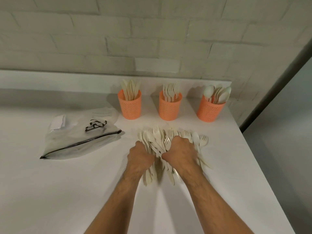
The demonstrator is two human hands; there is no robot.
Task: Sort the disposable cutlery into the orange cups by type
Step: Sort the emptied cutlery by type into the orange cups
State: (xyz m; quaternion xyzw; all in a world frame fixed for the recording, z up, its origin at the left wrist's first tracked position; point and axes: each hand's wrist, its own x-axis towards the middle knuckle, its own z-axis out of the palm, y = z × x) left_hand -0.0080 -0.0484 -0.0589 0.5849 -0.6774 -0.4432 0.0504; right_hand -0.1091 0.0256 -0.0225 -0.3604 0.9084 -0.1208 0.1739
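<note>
Three cups (170, 108) stand beyond the grip, part-filled by type; the cutlery pile (170, 141) lies on the table (67, 183); left hand (140, 157) and right hand (181, 152) clutch it; next: separate one type.

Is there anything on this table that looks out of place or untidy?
Only the unsorted cutlery pile, a mix of forks and spoons lying loose under the left hand and right hand. The three orange cups stand upright, each holding one type.
</note>
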